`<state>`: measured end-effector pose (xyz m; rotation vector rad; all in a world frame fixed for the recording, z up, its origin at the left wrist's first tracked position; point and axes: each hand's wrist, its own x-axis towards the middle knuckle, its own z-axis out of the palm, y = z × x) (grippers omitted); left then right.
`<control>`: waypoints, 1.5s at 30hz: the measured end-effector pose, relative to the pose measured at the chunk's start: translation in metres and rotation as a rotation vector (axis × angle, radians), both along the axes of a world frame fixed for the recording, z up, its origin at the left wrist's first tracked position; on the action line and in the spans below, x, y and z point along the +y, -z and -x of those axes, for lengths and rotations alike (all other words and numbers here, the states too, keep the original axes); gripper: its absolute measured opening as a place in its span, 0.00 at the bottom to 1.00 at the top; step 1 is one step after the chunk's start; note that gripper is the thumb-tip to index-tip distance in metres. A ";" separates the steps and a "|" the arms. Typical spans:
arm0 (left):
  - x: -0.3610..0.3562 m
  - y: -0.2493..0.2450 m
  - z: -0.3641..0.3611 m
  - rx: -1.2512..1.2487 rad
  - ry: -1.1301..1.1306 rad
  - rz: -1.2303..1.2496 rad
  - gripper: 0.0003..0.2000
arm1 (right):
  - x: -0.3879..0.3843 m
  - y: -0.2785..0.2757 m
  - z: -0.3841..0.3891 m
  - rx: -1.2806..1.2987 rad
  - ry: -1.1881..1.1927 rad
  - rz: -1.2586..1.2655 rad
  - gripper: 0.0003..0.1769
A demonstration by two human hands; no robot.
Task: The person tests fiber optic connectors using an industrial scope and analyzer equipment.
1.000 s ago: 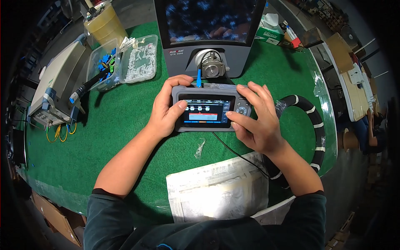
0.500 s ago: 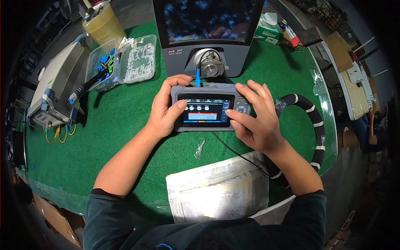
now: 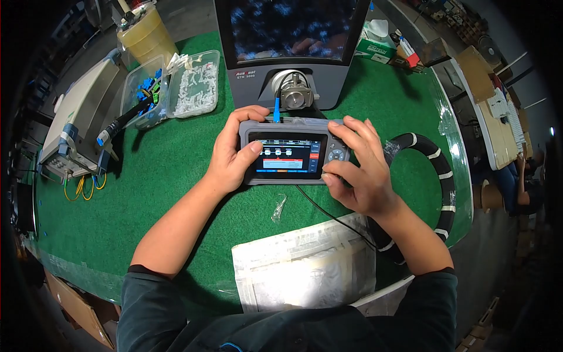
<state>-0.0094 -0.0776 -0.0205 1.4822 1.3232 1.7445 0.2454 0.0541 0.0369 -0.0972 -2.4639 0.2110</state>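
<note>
Device (image 3: 287, 154) lies gripped by left hand (image 3: 231, 156), its right end against half-open right hand (image 3: 368, 176).

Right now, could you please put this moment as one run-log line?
left hand: holds device | right hand: at device's right side | screen: lit | blue plug: at device's top

A grey rectangular tester (image 3: 295, 154) with a lit screen (image 3: 286, 159) is being held over a green-covered desk (image 3: 146, 193).
The bare left-hand grip (image 3: 230, 157) is clasping its left end, thumb overlapping the screen; the right-hand grip (image 3: 366, 179) is touching its right end. A slim blue plug (image 3: 277, 110) is standing at its top edge.
</note>
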 end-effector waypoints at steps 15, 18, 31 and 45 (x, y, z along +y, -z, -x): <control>0.000 -0.001 0.000 0.017 -0.014 0.019 0.24 | -0.011 -0.005 0.008 -0.210 0.008 -0.106 0.24; 0.001 0.000 0.000 0.012 -0.013 0.019 0.24 | -0.007 -0.004 0.003 -0.120 -0.005 -0.087 0.22; -0.010 -0.009 -0.006 0.253 -0.056 0.132 0.52 | -0.006 -0.004 0.002 -0.085 -0.021 -0.033 0.18; -0.008 0.001 0.000 0.017 0.038 0.072 0.35 | 0.013 0.007 0.000 0.099 0.088 0.324 0.26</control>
